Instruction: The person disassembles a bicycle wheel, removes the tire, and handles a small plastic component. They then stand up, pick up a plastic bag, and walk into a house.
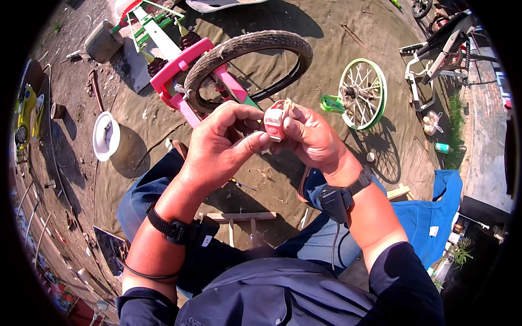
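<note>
Between my two hands, in front of my chest, is a small red-and-white piece [274, 123] with rounded edges; its exact kind I cannot make out. My right hand [318, 138] grips its right side, the thumb pressed on its face. A pale, string-like bit [289, 104] sticks up beside that thumb. From the other side, my left hand [217, 144] pinches the piece's left edge between thumb and fingers. Just beyond the hands lies a bicycle tyre [244, 39] on a pink frame [176, 66], partly covered by my left hand.
A green-rimmed spoked wheel [380, 81] lies to the right, before a white bike frame [421, 81]. At left are a white basin [99, 142] and a metal can [102, 42]. A low wooden stool [255, 215] stands between my legs; blue cloth [416, 228] lies at right.
</note>
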